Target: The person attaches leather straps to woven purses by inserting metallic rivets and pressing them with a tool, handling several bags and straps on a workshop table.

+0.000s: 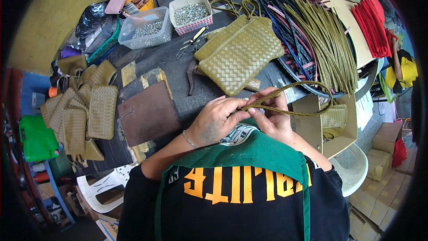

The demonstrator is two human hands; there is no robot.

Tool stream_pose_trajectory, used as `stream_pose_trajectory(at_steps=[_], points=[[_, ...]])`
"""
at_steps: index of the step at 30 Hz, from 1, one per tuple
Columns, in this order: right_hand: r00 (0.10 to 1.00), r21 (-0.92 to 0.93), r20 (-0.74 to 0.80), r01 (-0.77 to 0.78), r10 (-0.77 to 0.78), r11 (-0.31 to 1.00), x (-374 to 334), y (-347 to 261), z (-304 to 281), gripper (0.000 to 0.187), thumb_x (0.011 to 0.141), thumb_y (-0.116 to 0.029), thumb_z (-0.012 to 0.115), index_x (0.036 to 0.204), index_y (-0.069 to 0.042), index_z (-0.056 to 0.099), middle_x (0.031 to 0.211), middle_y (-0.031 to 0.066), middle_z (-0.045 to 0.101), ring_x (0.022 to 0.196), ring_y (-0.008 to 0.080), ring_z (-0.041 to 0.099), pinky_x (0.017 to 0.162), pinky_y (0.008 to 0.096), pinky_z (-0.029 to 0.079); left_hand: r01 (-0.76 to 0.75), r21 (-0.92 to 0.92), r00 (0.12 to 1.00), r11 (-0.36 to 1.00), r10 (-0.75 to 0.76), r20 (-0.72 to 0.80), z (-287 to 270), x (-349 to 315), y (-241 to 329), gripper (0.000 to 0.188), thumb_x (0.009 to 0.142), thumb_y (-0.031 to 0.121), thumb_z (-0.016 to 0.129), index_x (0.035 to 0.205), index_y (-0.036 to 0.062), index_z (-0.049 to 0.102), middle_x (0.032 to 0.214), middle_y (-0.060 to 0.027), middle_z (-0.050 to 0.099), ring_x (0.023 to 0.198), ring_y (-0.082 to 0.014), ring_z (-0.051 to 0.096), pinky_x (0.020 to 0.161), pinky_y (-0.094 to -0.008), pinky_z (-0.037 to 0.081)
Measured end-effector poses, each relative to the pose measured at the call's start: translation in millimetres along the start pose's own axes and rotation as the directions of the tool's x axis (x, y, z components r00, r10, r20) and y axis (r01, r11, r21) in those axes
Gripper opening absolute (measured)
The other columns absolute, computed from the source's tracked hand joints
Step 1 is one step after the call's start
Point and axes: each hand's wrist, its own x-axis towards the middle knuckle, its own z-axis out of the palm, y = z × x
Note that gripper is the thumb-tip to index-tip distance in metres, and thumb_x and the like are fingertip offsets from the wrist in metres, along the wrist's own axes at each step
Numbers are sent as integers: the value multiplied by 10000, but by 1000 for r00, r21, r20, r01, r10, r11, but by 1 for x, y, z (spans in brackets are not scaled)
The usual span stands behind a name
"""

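Observation:
An olive-green strap (pixel 312 112) is looped between my two hands, its long bend reaching out to the right. My left hand (pixel 218 117) pinches the strap's ends between thumb and fingers. Close against it, my right hand (pixel 273 115) grips the same strap just beside the left fingertips. What joins the ends is hidden by the fingers. Just beyond my hands lies a stack of olive woven pouches (pixel 243 56) on the dark worktable. A brown leather piece (pixel 149 114) rests flat to the left of my left hand.
At the back stand a clear tub (pixel 146 29) and a white box (pixel 191 13) of small metal parts, near an awl (pixel 198 35). Many olive straps (pixel 323 40) fill a round tray at right. Woven pouches (pixel 102 111) pile up at left. An open carton (pixel 307 127) stands right.

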Motion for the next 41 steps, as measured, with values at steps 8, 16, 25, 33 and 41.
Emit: stream_pose_trajectory(at_steps=[8, 16, 25, 33, 41], points=[[971, 370, -2, -220, 238, 903, -3, -10, -3, 368, 729, 70, 561, 1024, -12, 356, 881, 123, 552, 809, 134, 538, 717, 239, 447, -189, 177, 982, 966, 187, 27, 0, -1, -4, 118, 712, 101, 614, 745, 8, 549, 680, -90, 552, 607, -219, 553, 554, -287, 419], [966, 44, 54, -257, 254, 965, -1, -8, -15, 192, 770, -59, 577, 938, 25, 538, 814, 63, 589, 738, 104, 552, 656, 225, 463, 266, -458, 963, 848, -216, 160, 8, -5, -9, 91, 792, 86, 549, 804, -5, 547, 711, -34, 547, 639, -72, 522, 567, -208, 431], [954, 12, -69, -292, 292, 956, -2, -12, -3, 152, 768, -14, 561, 915, 21, 549, 800, 45, 576, 708, 85, 538, 620, 196, 438, 200, -435, 975, 878, -221, 3, 14, -8, -11, 105, 764, 87, 572, 790, -15, 564, 669, -70, 559, 641, -122, 535, 565, -244, 424], [976, -419, 105, 219, -193, 881, -8, -12, -1, 182, 665, 24, 640, 805, 0, 526, 737, 102, 547, 648, 198, 528, 580, 274, 422, -159, -137, 981, 978, 141, -132, 6, -16, 0, 75, 696, 53, 592, 715, 18, 529, 651, -104, 529, 625, -266, 519, 545, -345, 398], [884, -547, 467, 282, 7, 788, 123, -13, -5, 341, 654, -152, 678, 950, -61, 536, 944, 77, 556, 845, 243, 537, 755, 322, 418, -161, -174, 952, 971, 106, -289, -61, -34, 21, 80, 754, 47, 571, 768, -11, 518, 715, -87, 540, 640, -209, 502, 573, -281, 397]])
